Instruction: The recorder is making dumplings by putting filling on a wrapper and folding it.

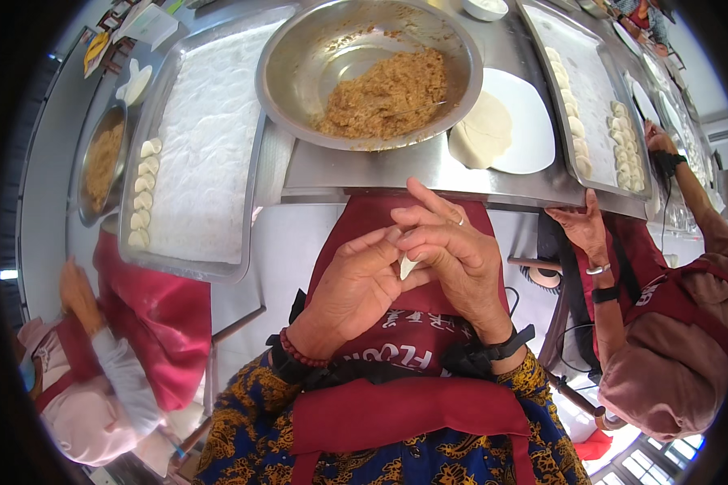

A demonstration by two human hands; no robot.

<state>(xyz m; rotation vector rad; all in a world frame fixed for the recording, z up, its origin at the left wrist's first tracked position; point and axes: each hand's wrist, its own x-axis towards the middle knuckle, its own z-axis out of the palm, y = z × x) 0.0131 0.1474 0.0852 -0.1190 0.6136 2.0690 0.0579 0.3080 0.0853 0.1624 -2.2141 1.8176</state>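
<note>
Close together above my lap, my left hand and my right hand pinch a small dumpling. Only a pale tip of its dough shows; my fingers hide the rest. Past my hands, on the metal table, stands a large steel bowl with a mound of brown minced filling. A thin utensil handle lies in that filling. Just right of the bowl, a stack of round dough wrappers rests partly on a white plate and overhangs its left edge.
A floured tray on the left holds a row of folded dumplings. Another tray on the right bears more dumplings. A smaller filling bowl stands far left. Co-workers sit on both sides; one's hand touches the right tray's edge.
</note>
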